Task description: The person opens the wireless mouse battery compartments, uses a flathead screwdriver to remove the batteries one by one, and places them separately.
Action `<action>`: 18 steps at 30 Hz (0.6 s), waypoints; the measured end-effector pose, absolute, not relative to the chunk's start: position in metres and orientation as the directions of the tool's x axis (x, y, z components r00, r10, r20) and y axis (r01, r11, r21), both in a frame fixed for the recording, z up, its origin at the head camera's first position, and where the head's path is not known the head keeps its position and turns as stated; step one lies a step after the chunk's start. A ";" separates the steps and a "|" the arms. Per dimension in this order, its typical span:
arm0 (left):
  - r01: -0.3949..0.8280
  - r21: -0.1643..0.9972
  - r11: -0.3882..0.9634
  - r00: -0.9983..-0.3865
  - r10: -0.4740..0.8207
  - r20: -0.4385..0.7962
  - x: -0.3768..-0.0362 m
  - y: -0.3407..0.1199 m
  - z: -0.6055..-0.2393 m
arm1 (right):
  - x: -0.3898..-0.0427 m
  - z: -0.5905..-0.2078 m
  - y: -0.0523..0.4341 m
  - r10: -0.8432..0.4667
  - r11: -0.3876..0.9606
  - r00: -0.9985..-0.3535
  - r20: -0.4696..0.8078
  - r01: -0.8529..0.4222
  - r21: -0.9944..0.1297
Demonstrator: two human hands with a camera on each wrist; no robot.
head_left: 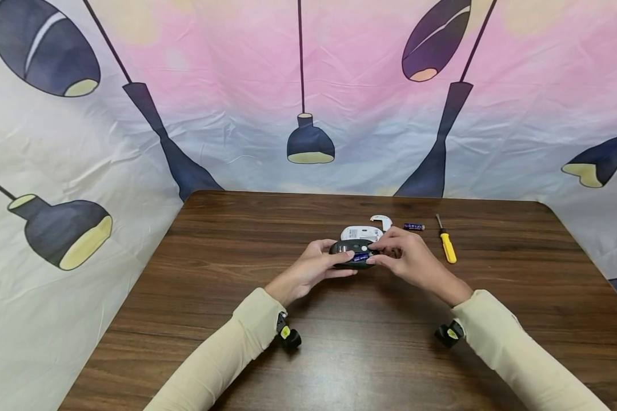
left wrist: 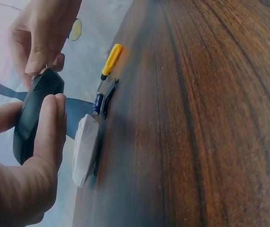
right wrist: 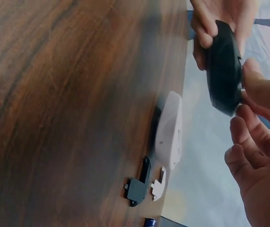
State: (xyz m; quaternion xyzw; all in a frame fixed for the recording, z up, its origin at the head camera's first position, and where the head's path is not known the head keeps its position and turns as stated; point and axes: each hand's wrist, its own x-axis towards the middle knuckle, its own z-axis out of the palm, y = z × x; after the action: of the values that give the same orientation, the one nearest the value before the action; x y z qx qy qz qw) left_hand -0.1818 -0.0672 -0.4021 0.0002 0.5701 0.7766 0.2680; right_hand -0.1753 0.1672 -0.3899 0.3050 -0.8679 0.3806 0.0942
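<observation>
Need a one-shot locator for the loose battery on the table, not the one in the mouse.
On the brown wooden table, look past the hands to the far row of small parts. The loose battery lies flat between the curved white cover piece and the yellow-handled screwdriver. It is the only small dark blue cylinder there, untouched.

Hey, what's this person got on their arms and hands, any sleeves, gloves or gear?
Both arms wear long, close-fitting cream sleeves that end at the wrists. The left hand and right hand are bare: no gloves, and no rings that can be made out. Under each wrist sits a small black camera unit with a yellow-green mark; the right one matches it.
</observation>
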 end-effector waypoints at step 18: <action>-0.393 0.898 -0.196 -0.862 0.418 -0.286 -0.180 -0.066 -0.399 | -0.173 -0.395 0.162 -0.416 0.495 -0.758 0.502 -0.652 -0.574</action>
State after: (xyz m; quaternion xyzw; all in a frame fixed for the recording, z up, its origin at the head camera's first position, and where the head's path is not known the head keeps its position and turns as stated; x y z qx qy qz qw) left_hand -0.1804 -0.0658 -0.3989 0.0108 0.5772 0.7732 0.2624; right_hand -0.1726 0.1620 -0.3952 0.3135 -0.8515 0.3925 0.1502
